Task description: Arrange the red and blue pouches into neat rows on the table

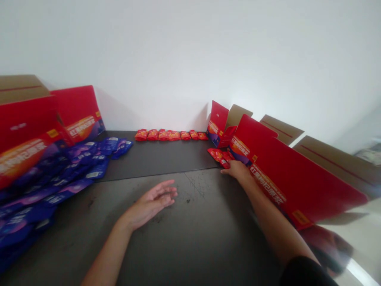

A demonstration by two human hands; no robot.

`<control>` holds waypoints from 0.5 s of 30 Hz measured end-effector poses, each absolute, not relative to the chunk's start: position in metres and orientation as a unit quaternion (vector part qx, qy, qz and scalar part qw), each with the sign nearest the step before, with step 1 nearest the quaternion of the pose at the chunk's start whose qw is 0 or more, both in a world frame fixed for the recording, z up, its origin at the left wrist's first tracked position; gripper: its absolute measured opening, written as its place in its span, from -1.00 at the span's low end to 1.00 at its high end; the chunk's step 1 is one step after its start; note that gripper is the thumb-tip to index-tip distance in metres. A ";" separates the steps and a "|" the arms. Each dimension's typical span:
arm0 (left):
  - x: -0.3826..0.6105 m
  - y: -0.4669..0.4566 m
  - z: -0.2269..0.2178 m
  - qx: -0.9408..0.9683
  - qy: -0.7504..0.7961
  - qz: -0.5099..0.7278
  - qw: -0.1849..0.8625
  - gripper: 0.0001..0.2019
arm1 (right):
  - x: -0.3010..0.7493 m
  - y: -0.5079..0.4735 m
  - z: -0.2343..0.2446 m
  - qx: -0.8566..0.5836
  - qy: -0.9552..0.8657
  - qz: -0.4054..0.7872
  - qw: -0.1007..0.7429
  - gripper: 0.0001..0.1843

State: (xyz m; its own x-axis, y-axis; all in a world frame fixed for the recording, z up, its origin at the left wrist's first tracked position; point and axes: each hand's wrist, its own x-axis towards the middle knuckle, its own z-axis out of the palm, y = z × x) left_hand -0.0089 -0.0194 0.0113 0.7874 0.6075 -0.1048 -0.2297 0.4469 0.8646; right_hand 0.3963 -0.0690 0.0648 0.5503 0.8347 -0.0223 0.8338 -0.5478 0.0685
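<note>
My left hand (153,202) hovers above the middle of the dark table, palm turned inward, its fingers loosely stretched and nothing in them. Farther right, my right hand (236,171) reaches to a small group of red packets (222,156) in front of the red boxes. Its fingertips touch the nearest packet, and the fingers are partly hidden behind the hand, so whether they close on it I cannot tell. A row of red packets (169,135) lies along the back of the table by the wall.
Blue packets (74,167) are heaped at the left, before open red cartons (79,113). A small open red box (218,123) stands at the back right, with larger red cartons (285,174) along the right edge. A seam crosses the dark table (190,238).
</note>
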 end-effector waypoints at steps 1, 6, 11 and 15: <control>-0.009 -0.020 0.011 0.461 0.206 0.254 0.825 -0.47 | 0.396 -0.072 0.061 0.883 0.468 0.003 0.033 -0.38; -0.008 -0.020 0.013 0.454 0.208 0.253 0.829 -0.49 | 0.398 -0.081 0.046 0.881 0.472 0.028 -0.006 -0.44; -0.009 -0.019 0.012 0.452 0.206 0.254 0.830 -0.50 | 0.394 -0.085 0.046 0.872 0.484 0.064 -0.023 -0.63; -0.009 -0.019 0.011 0.455 0.197 0.253 0.830 -0.51 | 0.388 -0.089 0.059 0.875 0.475 0.080 -0.041 -0.64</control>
State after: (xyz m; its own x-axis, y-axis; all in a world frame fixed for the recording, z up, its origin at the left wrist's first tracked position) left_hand -0.0093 -0.0186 0.0113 0.7937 0.6004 -0.0974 -0.2407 0.4571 0.8562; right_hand 0.3878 -0.0887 0.0587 0.5355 0.8253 0.1792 0.8386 -0.5448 0.0034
